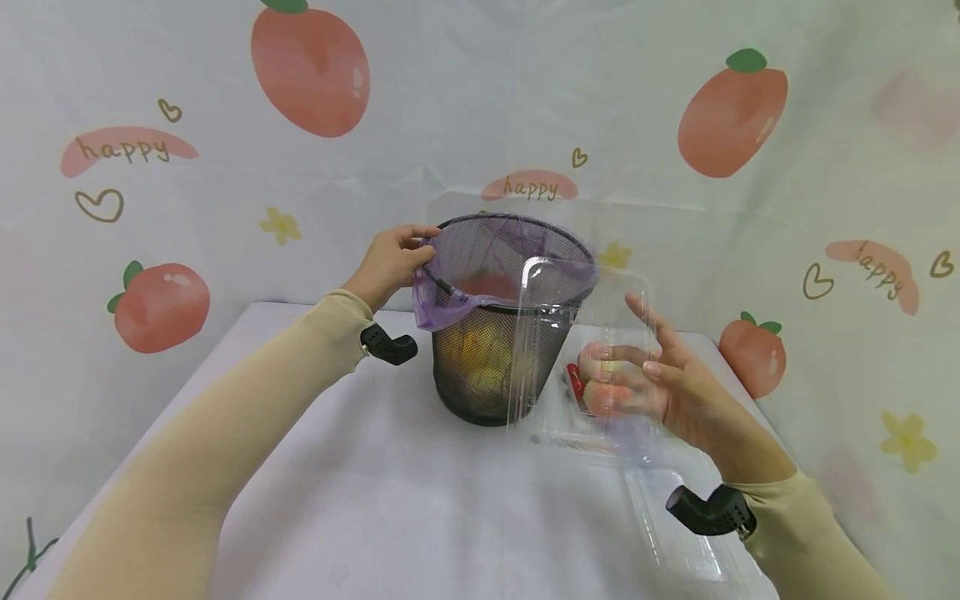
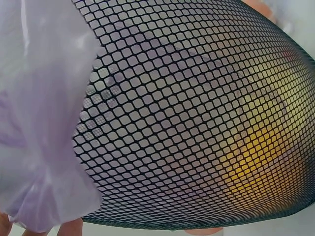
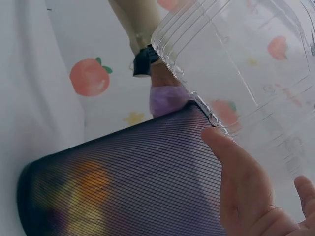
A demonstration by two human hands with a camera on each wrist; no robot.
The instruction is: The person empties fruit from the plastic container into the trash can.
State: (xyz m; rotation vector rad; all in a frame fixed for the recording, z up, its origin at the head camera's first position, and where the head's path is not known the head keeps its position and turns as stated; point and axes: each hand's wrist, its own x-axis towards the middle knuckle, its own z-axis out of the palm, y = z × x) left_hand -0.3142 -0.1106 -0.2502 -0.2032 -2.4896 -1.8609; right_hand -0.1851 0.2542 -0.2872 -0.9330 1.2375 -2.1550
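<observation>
A black mesh bin (image 1: 491,367) with a thin purple bag (image 1: 442,312) folded over its rim stands near the middle of the table. Yellow and orange things (image 2: 258,152) show blurred through the mesh. My left hand (image 1: 392,262) grips the bag and rim at the bin's left side; in the left wrist view only its fingertips show. My right hand (image 1: 686,396) holds a clear plastic container (image 1: 577,312) upright in front of the bin's right side, the thumb on the near face and the other fingers seen through the plastic. In the right wrist view the container (image 3: 246,64) lies beyond the thumb.
Behind the held container, two round pinkish fruits (image 1: 606,398) and a small red item (image 1: 575,382) lie on the white table (image 1: 375,517). Another clear plastic piece (image 1: 678,525) lies at the near right. A fruit-printed cloth (image 1: 420,100) hangs behind the table.
</observation>
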